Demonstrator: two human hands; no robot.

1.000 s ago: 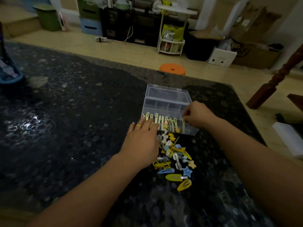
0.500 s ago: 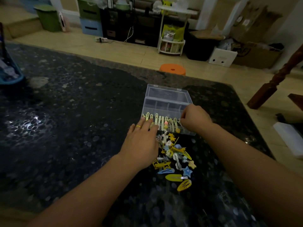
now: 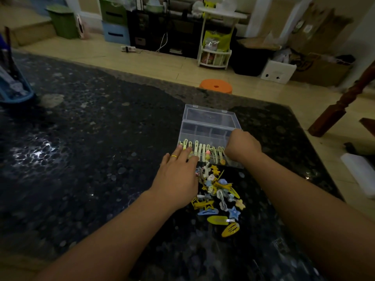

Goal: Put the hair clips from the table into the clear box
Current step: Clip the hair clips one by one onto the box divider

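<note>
A clear box (image 3: 210,129) with its lid open stands on the dark table (image 3: 91,159). A row of pale yellow hair clips (image 3: 199,148) is clipped along its near wall. A heap of yellow, blue and white hair clips (image 3: 218,196) lies on the table just in front of the box. My left hand (image 3: 178,177) lies flat, fingers straight, with fingertips touching the box's near left edge and the clips there. My right hand (image 3: 242,147) is curled over the near right corner of the box; what its fingers hold is hidden.
A blue basket (image 3: 14,92) stands at the table's far left edge. Beyond the table are an orange stool (image 3: 216,86), a white shelf rack (image 3: 215,51) and cardboard boxes. A wooden leg (image 3: 341,104) stands at the right.
My right hand has slid a little left and nearer along the box's near wall. My left hand stays in place at the near left edge.
</note>
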